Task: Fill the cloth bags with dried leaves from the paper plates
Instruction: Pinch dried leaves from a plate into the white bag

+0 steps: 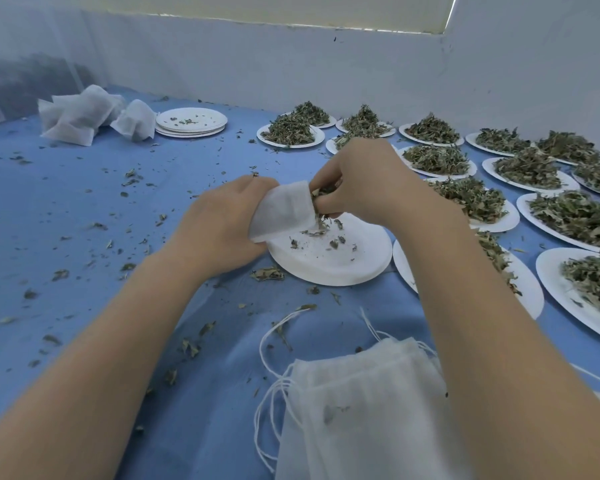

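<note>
Hands at work over blue cloth-covered table [84,209]. Left hand [219,223] grips a small white cloth bag [284,209], fingers curled round its lower part, mouth of the bag turned toward the right hand [364,181]. Right hand's fingers are bunched in a pinch on a clump of dried green leaves [321,195], right at the bag's opening. Directly under both sets of fingers sits a nearly emptied white paper plate [354,261], only leaf crumbs on it. Beyond and to the right of the right fingers: rows of white paper plates heaped with dried leaves [534,168]. Far past the left fingers: filled white bags [80,116] beside a stack of used paper plates [191,124]. Nearest the person, between the forearms, a pile of flat white drawstring bags [361,410]. Loose leaf bits scattered across the cloth.
</note>
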Demonstrator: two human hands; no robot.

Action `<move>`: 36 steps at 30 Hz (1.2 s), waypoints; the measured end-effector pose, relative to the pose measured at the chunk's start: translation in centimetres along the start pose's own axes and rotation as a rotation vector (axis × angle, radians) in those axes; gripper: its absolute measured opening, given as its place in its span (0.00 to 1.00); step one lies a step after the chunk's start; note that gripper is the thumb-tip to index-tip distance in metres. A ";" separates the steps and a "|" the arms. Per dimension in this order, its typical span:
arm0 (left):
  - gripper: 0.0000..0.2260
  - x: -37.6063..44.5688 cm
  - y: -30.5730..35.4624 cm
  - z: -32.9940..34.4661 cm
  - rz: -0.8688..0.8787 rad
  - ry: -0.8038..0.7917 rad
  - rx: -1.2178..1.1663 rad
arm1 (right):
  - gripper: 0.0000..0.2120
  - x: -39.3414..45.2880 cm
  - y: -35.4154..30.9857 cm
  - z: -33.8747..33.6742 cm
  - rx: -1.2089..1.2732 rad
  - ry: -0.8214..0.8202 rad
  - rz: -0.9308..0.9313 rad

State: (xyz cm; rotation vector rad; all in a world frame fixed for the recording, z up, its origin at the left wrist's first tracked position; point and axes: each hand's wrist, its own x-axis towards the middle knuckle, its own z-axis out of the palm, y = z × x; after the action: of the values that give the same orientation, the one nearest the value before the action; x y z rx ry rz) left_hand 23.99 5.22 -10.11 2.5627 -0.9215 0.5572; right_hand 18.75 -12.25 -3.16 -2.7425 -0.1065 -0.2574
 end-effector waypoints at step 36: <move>0.25 0.0 -0.3 -0.3 -0.138 0.148 -0.209 | 0.07 0.0 -0.7 1.6 0.729 -0.015 -0.058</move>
State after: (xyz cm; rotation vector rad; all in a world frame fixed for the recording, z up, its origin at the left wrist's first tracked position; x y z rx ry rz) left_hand 24.15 5.59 -9.87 2.3417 -0.7070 0.5695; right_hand 18.92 -10.99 -4.37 -2.0189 -0.2324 -0.1681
